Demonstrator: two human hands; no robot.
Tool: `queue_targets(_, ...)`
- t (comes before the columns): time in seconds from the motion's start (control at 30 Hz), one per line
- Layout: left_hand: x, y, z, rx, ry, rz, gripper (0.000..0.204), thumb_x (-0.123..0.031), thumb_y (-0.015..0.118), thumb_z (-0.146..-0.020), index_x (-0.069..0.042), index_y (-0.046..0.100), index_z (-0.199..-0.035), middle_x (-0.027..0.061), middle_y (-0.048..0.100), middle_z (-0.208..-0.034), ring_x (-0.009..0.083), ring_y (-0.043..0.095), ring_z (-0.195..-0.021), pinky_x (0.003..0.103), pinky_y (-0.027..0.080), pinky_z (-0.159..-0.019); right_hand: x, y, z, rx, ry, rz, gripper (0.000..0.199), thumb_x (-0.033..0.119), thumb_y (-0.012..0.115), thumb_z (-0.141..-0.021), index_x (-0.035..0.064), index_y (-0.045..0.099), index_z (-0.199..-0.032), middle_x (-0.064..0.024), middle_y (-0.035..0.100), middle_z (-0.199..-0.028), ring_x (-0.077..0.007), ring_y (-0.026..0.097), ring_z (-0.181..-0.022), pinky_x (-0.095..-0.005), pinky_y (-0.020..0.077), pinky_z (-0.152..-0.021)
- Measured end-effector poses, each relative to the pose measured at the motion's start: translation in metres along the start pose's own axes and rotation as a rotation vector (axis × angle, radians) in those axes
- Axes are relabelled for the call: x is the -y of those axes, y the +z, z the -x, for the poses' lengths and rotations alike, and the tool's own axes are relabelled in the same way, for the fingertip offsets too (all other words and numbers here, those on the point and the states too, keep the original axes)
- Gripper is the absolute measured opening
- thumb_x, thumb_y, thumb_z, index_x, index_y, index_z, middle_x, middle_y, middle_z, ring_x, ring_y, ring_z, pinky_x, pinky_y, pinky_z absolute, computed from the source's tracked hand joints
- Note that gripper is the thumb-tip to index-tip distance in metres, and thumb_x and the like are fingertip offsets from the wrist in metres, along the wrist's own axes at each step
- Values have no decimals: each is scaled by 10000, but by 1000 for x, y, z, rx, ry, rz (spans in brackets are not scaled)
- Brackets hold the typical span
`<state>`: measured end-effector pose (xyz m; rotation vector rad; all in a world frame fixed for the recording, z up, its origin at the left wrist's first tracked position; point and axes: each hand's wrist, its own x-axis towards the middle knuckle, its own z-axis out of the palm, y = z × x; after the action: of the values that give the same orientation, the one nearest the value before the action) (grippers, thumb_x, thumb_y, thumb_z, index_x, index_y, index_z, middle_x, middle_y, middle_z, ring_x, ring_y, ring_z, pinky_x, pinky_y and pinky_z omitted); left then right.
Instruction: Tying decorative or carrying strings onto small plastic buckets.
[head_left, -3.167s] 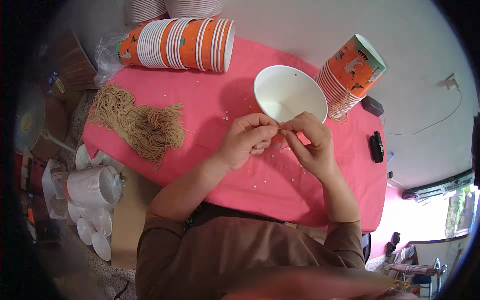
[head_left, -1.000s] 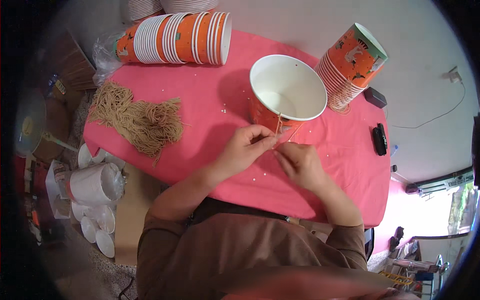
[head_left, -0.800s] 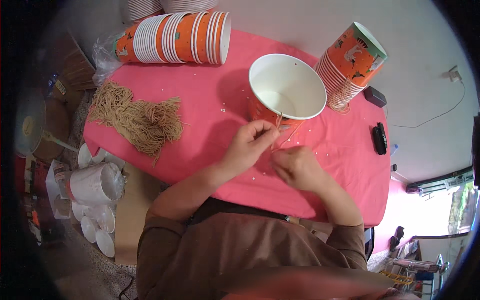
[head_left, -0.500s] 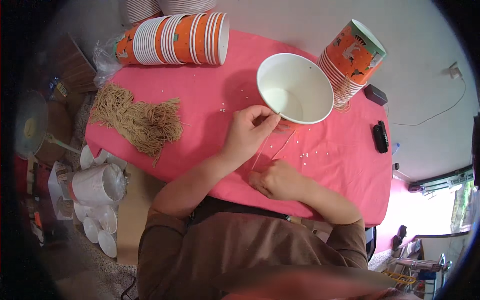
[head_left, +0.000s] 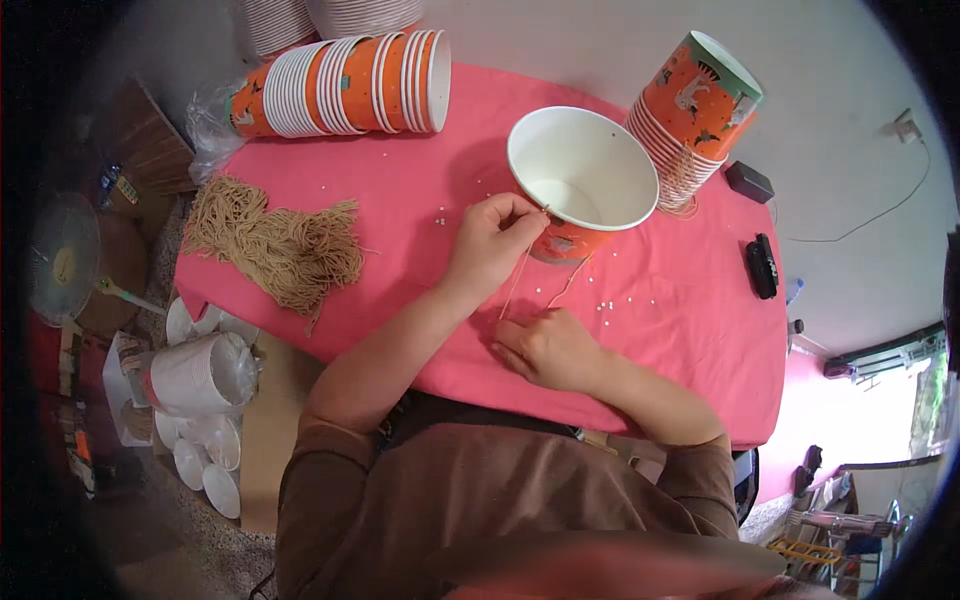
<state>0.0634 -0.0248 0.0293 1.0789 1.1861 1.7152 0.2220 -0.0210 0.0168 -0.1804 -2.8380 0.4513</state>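
A large paper tub [head_left: 622, 165], white inside and orange printed outside, stands on the pink cloth with its open mouth tilted toward me. My left hand [head_left: 490, 240] is at the near left of its rim, thumb and forefinger pinching a thin tan string [head_left: 514, 285] there. From that pinch the string runs down to my right hand [head_left: 552, 350], which is closed low on the cloth near the table's front edge. Another strand [head_left: 571, 281] goes from the tub's front down behind my right knuckles. The fingertips of my right hand are partly hidden.
A bundle of tan strings [head_left: 275, 240] lies at the left. Behind it rests a row of nested orange tubs [head_left: 375, 85] on its side. Another stack [head_left: 690, 110] stands at the back right, near a black box [head_left: 750, 182] and a black object [head_left: 762, 266]. Small white bits [head_left: 603, 305] dot the pink cloth [head_left: 690, 360].
The tub has tipped slightly, so more of its orange front shows. My left fingers have moved a little with the rim, still pinching. My right hand has hardly moved.
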Motion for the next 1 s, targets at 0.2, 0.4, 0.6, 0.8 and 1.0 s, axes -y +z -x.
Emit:
queue_targets(0.2,3,3,-6,-9,17,-30,119,-80,629,-860,19,627,-796,-5,609,-712,34,523,-654,212,416,-563,-2,3,3,50,30,-8,151,184,610,-838,56,540,-799,-128,560,-636,-321,592,-588,-439,463,-513)
queue_targets(0.4,3,9,-10,-26,31,-44,118,-77,625,-857,16,626,-785,-13,597,-697,31,504,-631,214,397,-539,-14,5,-2,19,-62,-21,140,132,624,-753,60,504,-740,-129,542,-598,-319,580,-565,-437,453,-511)
queue_targets(0.6,-1,13,-16,-49,-33,-16,124,-76,626,-856,11,622,-767,-25,579,-679,25,472,-604,213,370,-518,-21,4,-3,80,-82,-115,142,105,616,-729,60,482,-729,-128,537,-602,-320,574,-566,-439,442,-507)
queue_targets(0.8,-3,14,-23,-14,-52,22,139,-75,626,-854,8,618,-743,-38,558,-652,22,457,-585,206,361,-508,-22,7,-3,-24,-133,-151,145,125,628,-776,52,505,-750,-130,552,-623,-325,575,-576,-440,450,-516)
queue_targets(1.0,2,2,-38,6,22,12,135,-89,620,-856,0,617,-754,-34,574,-670,26,496,-618,202,386,-530,-17,-2,-3,-35,-79,-87,162,148,640,-837,40,539,-770,-140,570,-641,-331,584,-579,-433,461,-520)
